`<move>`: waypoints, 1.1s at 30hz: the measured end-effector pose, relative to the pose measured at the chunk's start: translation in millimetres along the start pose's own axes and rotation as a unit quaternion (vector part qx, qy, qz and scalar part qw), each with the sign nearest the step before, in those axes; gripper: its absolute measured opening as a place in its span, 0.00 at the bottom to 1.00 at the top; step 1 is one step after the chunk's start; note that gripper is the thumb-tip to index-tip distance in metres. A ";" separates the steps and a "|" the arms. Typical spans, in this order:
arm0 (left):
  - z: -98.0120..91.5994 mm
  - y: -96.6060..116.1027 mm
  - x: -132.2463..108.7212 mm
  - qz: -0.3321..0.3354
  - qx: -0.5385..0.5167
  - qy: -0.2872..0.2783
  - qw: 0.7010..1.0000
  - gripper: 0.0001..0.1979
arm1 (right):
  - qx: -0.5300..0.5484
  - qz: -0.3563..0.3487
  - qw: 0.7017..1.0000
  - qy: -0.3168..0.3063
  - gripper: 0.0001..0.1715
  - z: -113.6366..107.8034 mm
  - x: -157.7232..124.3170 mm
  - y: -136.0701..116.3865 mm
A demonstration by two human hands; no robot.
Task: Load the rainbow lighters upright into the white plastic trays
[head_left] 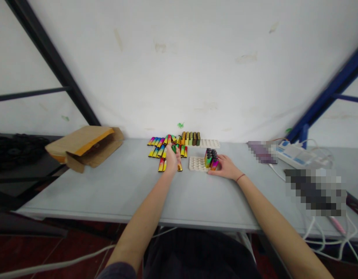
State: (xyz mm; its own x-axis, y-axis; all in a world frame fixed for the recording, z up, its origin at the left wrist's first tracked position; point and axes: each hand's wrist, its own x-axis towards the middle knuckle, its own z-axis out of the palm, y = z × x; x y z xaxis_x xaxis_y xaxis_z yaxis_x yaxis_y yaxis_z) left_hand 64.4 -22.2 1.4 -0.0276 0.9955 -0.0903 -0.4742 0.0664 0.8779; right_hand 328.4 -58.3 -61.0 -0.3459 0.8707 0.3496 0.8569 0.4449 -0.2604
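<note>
My left hand (173,157) is closed around a green cylinder (174,148) above rows of shiny multicoloured cylinders (158,141) lying on the table. My right hand (224,167) rests at the right end of a white tray with round holes (197,164), its fingers round a pink and orange cylinder (214,164). Beside that cylinder, several black-topped ones (208,158) stand upright in the tray. Behind, a group of gold and green cylinders (191,138) stands upright, next to a second white tray (210,143) with holes.
An open brown cardboard box (82,143) lies at the left of the grey table (109,193). On the right are a purple phone-like object (262,151), a white power strip (292,153) with cables, and a blurred dark object (314,192). A wall stands behind.
</note>
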 end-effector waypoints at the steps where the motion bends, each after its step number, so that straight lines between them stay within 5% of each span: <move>1: -0.2 -0.7 0.1 -0.004 -0.002 0.001 1.000 0.26 | 0.000 0.000 1.000 0.000 0.41 0.1 0.1 0.0; 17: 3.3 -4.8 2.1 0.014 0.004 0.033 0.999 0.23 | 0.002 -0.002 1.000 -0.002 0.40 -0.2 0.0 0.4; 24: 4.3 -21.0 -1.8 0.134 0.139 -0.154 0.969 0.13 | 0.003 0.000 1.000 0.001 0.40 0.8 -0.1 0.5; 28: 5.8 -27.5 -8.1 0.191 0.253 -0.265 0.911 0.16 | 0.005 -0.003 1.000 0.004 0.41 1.3 0.0 0.5; 33: 6.3 -28.4 -12.1 0.249 0.370 -0.333 0.831 0.17 | 0.006 -0.002 1.000 0.006 0.42 2.4 -0.1 1.0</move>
State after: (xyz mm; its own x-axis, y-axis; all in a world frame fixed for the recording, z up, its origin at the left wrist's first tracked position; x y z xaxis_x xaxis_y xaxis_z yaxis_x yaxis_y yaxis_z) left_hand 83.7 -35.7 -19.5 0.5508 0.7125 0.4347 0.1274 -0.5865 0.7999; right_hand 328.4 -57.5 -63.5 -0.3441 0.8666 0.3613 0.8509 0.4505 -0.2701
